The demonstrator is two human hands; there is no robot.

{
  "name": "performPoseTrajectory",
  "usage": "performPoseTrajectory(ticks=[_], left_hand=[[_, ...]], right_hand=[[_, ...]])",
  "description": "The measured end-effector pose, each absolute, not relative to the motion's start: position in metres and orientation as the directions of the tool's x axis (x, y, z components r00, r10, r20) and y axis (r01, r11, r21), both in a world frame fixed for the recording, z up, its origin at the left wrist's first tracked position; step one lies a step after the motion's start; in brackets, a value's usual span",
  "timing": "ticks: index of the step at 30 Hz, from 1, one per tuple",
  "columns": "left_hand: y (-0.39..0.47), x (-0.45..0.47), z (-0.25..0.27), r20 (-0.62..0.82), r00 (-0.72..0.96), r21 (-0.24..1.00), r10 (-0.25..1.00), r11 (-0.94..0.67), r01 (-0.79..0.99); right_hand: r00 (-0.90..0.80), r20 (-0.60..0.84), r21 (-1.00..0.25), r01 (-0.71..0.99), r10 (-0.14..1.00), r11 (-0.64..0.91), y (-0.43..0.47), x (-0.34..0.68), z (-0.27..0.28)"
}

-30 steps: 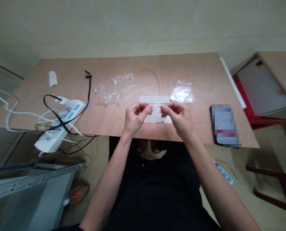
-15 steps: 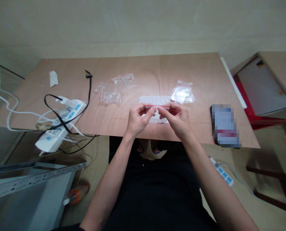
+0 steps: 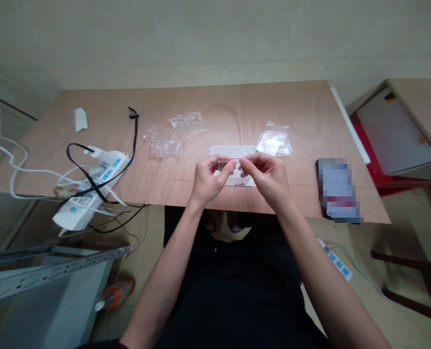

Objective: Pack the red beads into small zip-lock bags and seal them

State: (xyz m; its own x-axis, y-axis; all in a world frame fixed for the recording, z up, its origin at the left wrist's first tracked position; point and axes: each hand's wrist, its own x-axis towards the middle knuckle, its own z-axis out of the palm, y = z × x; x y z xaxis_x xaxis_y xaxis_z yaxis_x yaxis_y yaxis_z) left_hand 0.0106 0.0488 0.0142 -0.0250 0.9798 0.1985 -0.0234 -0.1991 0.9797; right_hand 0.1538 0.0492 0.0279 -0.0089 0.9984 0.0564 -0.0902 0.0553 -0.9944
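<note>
— Mounted where?
— On the head, above and behind the left hand (image 3: 208, 180) and right hand (image 3: 273, 180).
— Facing which way?
— Forward and down, from torso (image 3: 237, 295) at the bottom to wall (image 3: 215, 39) at the top.
— How near?
— Near, yet far enough back to fit nearly the whole table (image 3: 106, 104).

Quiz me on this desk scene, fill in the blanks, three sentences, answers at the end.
1. The left hand and right hand hold a bag with a ____ line along its top.
2. The phone lies to the ____ of both hands.
3. The power strip on the table has a ____ casing.

Missing words: red; right; white.
</note>
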Motion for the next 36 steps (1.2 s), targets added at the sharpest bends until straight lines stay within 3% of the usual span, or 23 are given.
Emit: performPoseTrajectory(ticks=[4,11,23,27,30,32,36], left_hand=[[0.048,0.012,0.017,0.169,0.006,0.982,0.986,-0.168,-0.082],[0.051,0.004,0.021,0.173,0.058,0.985,0.983,-0.171,-0.026],[0.049,-0.015,0.022,0.165,0.09,0.983,0.982,-0.172,0.072],[0.065,-0.043,0.009,0.235,-0.146,0.964,0.961,-0.211,0.165],[0.084,-0.082,-0.014,0.32,-0.43,0.922,0.844,-0.174,0.345],[0.095,-0.108,-0.029,0.364,-0.572,0.9,0.735,-0.12,0.419],[0.104,-0.139,-0.049,0.356,-0.62,0.868,0.699,-0.002,0.497]], right_hand=[[-0.017,0.057,-0.998,-0.038,0.998,0.056,0.049,0.155,0.029],[-0.015,0.099,-0.995,-0.025,0.995,0.099,0.05,0.16,0.027],[-0.062,0.172,-0.971,0.161,0.983,0.18,0.052,0.177,0.039],[0.095,0.222,-0.932,0.312,0.97,0.183,0.081,0.199,0.049],[0.27,0.231,-0.77,0.638,0.935,0.005,0.117,0.225,0.047],[0.299,0.218,-0.699,0.712,0.929,-0.065,0.135,0.239,0.041],[0.309,0.286,-0.587,0.804,0.907,-0.088,0.144,0.248,0.021]])
